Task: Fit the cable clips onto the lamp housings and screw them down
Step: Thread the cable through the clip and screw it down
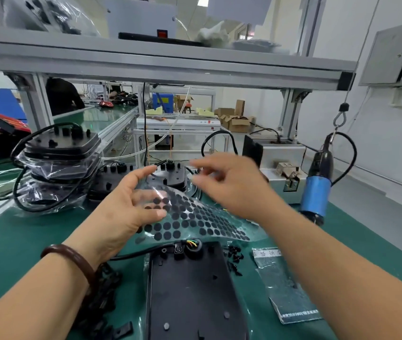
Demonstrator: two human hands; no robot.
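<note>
Gently, with the dot sheet (195,217) gripped in the left hand (121,209), peel using the blurred, half-curled right hand (229,182) (impossible to tell if holding anything) and press onto the lamp housing (190,290) lying bottom centre, cable clips (106,305) heaped lower left.

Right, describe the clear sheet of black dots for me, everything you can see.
The sheet is thin, clear, glossy film carrying close rows of small round black dots; a patch near its far left corner shows none. It is flexible, bowed upward and raised off the green mat, above the far end of the black lamp housing. The left hand grips its left edge, thumb pressed on top. The blurred right hand hovers at its far edge; whether it touches cannot be told.
</note>
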